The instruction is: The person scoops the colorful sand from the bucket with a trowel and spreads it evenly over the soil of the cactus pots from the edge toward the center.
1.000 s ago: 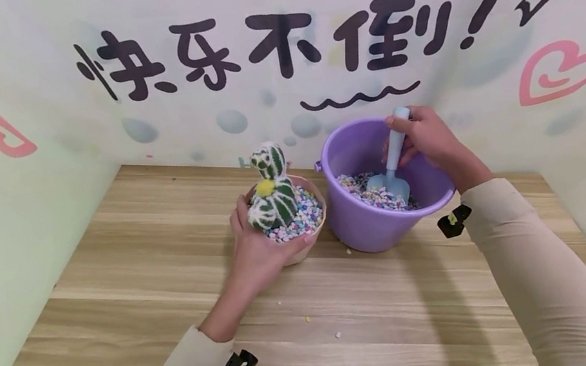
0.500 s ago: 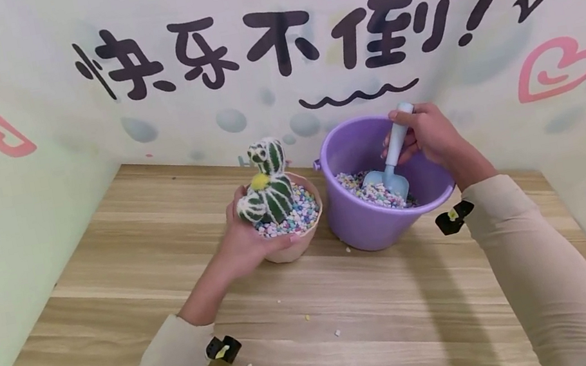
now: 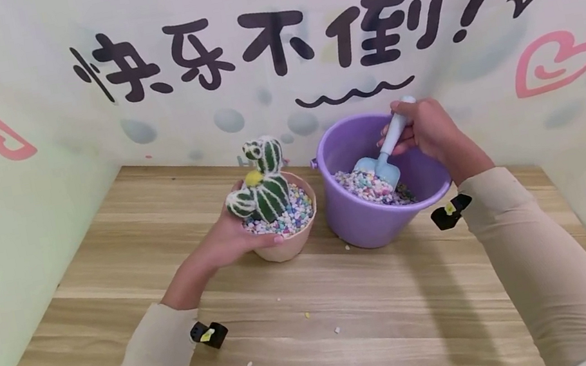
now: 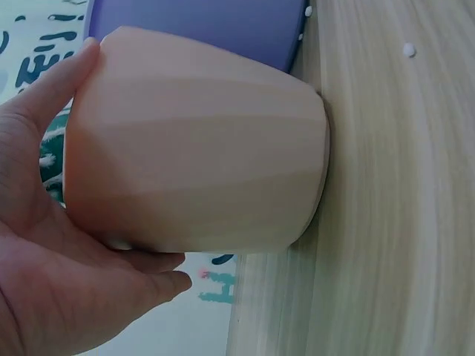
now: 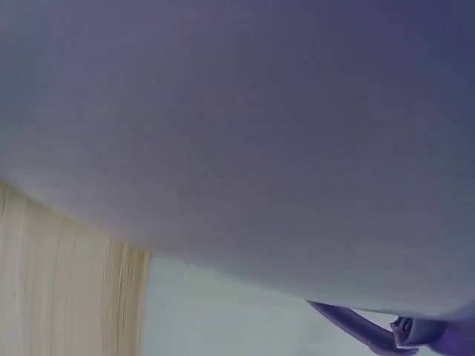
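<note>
In the head view my left hand (image 3: 228, 237) holds a pale terracotta flowerpot (image 3: 284, 250), thumb along its near rim and other fingers largely hidden behind. The pot stands on the table, holding a white-striped green toy cactus (image 3: 270, 197) with a yellow flower among multicoloured pebbles. Up close, the left wrist view shows the pot's faceted side (image 4: 200, 148). My right hand (image 3: 432, 129) grips the handle of a light blue toy shovel (image 3: 386, 166). Its blade rests in the pebbles (image 3: 361, 186) inside a purple bucket (image 3: 359, 227). The bucket's wall (image 5: 245, 148) fills most of the right wrist view.
A few stray pebbles (image 3: 337, 330) lie on the wood-grain table (image 3: 301, 364). Close behind the pot and bucket rises a printed wall (image 3: 187, 116) with dark lettering. Side walls bound the table at left and right.
My left hand has shifted left, turning the flowerpot so the cactus's side arm swings left, and the pot sits slightly farther left. The shovel blade has slid a little left and up in the bucket.
</note>
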A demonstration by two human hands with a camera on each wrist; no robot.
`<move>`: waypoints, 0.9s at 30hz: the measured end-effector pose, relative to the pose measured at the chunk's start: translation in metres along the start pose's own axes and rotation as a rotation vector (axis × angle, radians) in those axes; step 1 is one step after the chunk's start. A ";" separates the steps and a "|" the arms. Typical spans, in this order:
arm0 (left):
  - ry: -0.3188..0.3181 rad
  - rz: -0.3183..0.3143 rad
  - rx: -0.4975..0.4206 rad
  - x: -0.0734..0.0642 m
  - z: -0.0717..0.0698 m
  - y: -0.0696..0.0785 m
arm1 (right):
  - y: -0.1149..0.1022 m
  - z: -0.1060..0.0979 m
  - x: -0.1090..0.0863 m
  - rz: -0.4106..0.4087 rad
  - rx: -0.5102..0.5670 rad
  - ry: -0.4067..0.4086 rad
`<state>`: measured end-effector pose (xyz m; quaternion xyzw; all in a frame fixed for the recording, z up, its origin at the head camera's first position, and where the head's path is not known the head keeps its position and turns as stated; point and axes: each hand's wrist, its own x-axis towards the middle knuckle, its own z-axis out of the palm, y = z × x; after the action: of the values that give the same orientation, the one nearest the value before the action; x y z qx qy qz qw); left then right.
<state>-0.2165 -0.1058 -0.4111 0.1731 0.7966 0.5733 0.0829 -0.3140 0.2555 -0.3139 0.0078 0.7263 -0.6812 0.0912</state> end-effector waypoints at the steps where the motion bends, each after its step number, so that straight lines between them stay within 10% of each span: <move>1: -0.003 0.005 -0.013 0.000 0.000 -0.001 | -0.001 0.000 -0.001 0.005 0.023 0.008; 10: 0.145 0.068 0.030 -0.011 0.015 0.002 | -0.013 -0.007 -0.010 0.019 0.197 0.106; 17: 0.302 -0.111 0.191 -0.017 0.034 0.009 | -0.016 -0.018 -0.018 0.053 0.357 0.198; 27: 0.277 -0.093 0.103 -0.015 0.030 0.005 | -0.019 -0.018 -0.030 0.091 0.564 0.297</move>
<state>-0.1923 -0.0835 -0.4172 0.0591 0.8358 0.5457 -0.0103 -0.2894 0.2758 -0.2902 0.1644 0.5133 -0.8423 0.0089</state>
